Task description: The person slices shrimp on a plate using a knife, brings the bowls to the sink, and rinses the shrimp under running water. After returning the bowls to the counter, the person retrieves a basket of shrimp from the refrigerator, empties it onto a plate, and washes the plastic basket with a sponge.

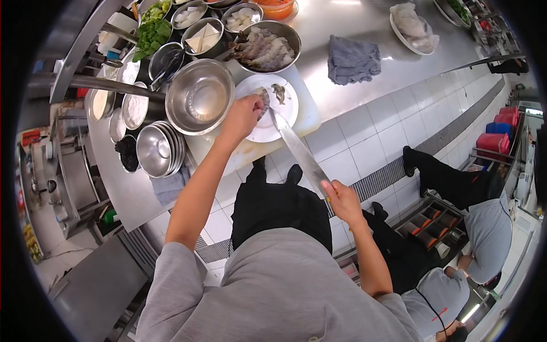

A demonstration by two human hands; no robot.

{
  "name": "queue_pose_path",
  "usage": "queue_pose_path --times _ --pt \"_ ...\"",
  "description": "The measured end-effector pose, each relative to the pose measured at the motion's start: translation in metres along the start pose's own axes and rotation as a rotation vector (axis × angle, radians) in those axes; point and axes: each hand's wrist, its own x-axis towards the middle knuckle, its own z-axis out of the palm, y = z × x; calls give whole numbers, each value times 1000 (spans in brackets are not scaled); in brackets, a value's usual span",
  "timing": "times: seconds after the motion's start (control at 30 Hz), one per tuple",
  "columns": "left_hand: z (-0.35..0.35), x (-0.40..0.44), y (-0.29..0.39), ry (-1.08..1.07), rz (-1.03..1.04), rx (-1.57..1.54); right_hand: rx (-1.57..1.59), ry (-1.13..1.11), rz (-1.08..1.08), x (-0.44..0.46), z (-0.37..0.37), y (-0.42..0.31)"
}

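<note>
My right hand [343, 200] is closed round the handle of a long knife [302, 154]. Its blade tip rests over a white plate [285, 121], close to my left hand [246, 117]. The fingers of that hand pinch a greyish shrimp [264, 101] against the plate, partly hiding it. A small dark scrap [279, 93] lies on the plate beside it. Under the plate is a white cutting board [308, 108]. Behind it stands a metal bowl of raw shrimp [270, 50]. To the left sits a metal bowl [200, 97] with nothing visible inside.
Stacked metal bowls [155, 149] stand at the left, below a metal rail [122, 85]. Greens [152, 37] and tubs of ingredients crowd the back. A grey cloth [353, 60] and a bagged item [413, 28] lie rightward. Two people [484, 228] are at the lower right.
</note>
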Motion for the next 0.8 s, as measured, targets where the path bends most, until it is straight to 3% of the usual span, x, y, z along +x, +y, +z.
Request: queue_pose_path --times 0.63,0.73,0.8 --pt "-7 5 6 -54 -110 -34 57 -65 -2 -8 3 11" --pt "-10 11 7 -48 -9 78 77 -24 29 -7 -1 13" --pt "-7 23 -5 107 436 379 75 -1 39 -4 -3 12"
